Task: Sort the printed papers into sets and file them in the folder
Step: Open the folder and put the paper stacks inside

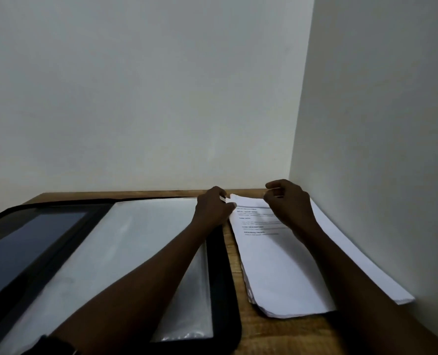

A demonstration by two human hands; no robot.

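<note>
The papers lay stacked on the table, between the open folder and the wall. The left hand pinched their far corner. The right hand curled over the far edge, its hold unclear. The sheets looked light, limp and slippery, so a corner seemed the best hold.

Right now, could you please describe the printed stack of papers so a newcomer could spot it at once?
On the wooden table, right of the open black folder, lie two paper stacks. The printed stack is the one nearer the folder, with the left hand and right hand at its far end. Its top sheet shows printed headings, whereas the plain stack by the wall looks blank.
</note>
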